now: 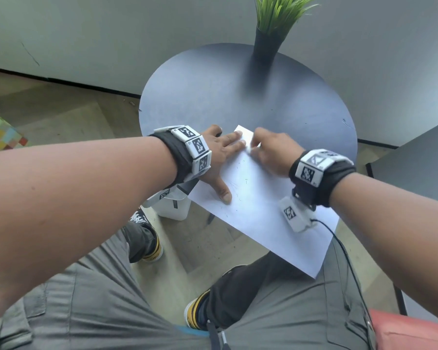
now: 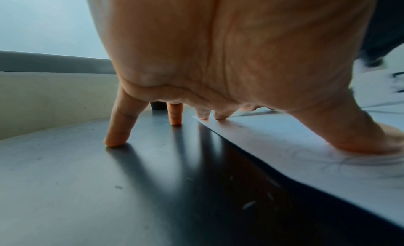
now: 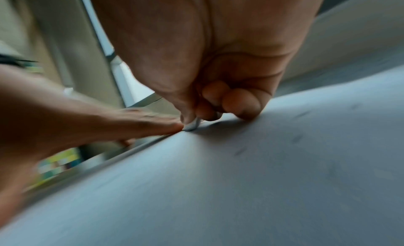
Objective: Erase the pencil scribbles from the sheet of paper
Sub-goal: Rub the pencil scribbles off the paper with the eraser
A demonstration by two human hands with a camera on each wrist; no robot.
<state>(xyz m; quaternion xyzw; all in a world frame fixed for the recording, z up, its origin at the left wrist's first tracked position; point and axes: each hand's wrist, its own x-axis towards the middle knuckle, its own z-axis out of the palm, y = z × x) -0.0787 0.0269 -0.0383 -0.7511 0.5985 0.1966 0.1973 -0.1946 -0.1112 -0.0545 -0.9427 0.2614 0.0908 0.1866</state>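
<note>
A white sheet of paper lies on the round dark table, its near corner hanging over the edge. Faint pencil marks and eraser crumbs show near its middle. My left hand lies spread and flat, thumb and two fingers pressing the sheet's left edge, the other fingers on the table. My right hand is curled near the far corner and pinches a small pale eraser against the paper, right beside the left fingertips. The right wrist view is blurred.
A black vase with green grass-like leaves stands at the table's far side. A white bin sits on the floor under the left wrist. My knees and shoes are below the table edge. A grey wall runs behind.
</note>
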